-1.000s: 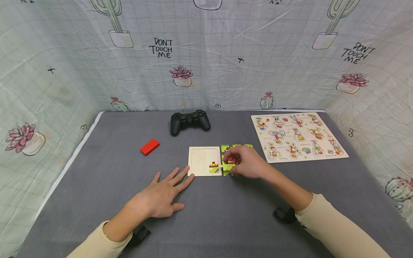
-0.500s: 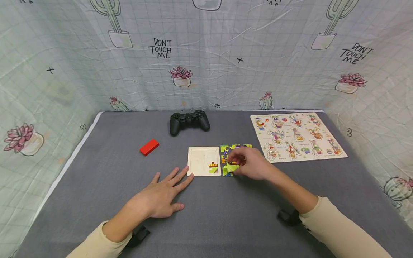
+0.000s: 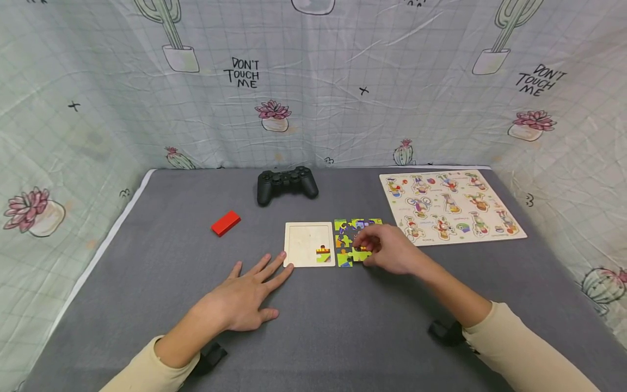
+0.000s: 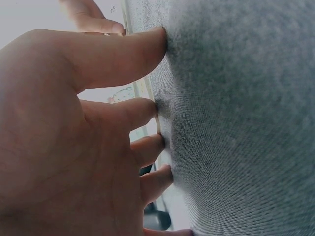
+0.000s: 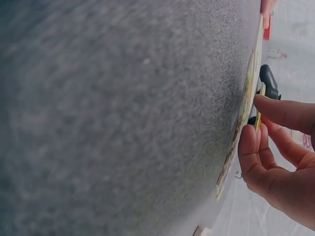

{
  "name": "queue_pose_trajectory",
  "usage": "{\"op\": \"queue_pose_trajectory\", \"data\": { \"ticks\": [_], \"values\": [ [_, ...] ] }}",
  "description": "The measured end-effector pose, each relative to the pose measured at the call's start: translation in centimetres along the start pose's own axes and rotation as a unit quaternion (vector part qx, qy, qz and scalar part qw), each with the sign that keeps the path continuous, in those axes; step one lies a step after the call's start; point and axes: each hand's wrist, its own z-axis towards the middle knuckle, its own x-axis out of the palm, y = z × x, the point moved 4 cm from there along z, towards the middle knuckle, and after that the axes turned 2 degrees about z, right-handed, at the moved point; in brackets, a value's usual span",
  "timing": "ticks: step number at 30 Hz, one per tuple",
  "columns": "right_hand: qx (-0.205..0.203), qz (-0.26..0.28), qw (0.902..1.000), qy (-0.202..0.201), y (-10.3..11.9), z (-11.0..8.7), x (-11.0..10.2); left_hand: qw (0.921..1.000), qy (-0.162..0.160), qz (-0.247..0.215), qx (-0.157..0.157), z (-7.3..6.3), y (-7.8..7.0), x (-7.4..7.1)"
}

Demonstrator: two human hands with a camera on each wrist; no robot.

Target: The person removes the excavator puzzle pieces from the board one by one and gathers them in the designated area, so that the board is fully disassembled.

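A small square wooden puzzle tray (image 3: 300, 239) lies mid-table, with one yellow and green puzzle piece (image 3: 323, 254) in its lower right corner. My left hand (image 3: 245, 299) rests on the cloth with fingers spread, two fingertips at the tray's lower left corner. Right of the tray lie several colourful jigsaw pieces (image 3: 342, 239), laid close together. Above them my right hand (image 3: 392, 251) pinches a green puzzle piece (image 3: 361, 255) between thumb and fingers. In the right wrist view that piece (image 5: 261, 109) is seen edge-on, raised over the others.
A black game controller (image 3: 287, 184) lies behind the tray, and a red block (image 3: 226, 224) sits to its left. At the back right is a large cartoon-figure puzzle board (image 3: 431, 215). A printed curtain (image 3: 333, 120) encloses the grey table (image 3: 313, 337).
My right hand has moved to the right with the pinched piece, away from the tray's edge and over the loose pieces. The left hand has stayed in place.
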Motion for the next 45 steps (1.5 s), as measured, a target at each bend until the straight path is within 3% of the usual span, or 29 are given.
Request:
{"op": "queue_pose_trajectory", "data": {
  "ticks": [13,45],
  "values": [
    [-0.005,-0.008,0.9999,0.008,-0.8,-0.2,-0.2,0.9999,-0.015,0.0,0.006,-0.1,0.0,0.0],
    [0.003,-0.029,0.9994,0.018,-1.3,-0.5,-0.1,0.9999,-0.015,-0.002,0.008,-0.2,-0.2,-0.2]
  ]
}}
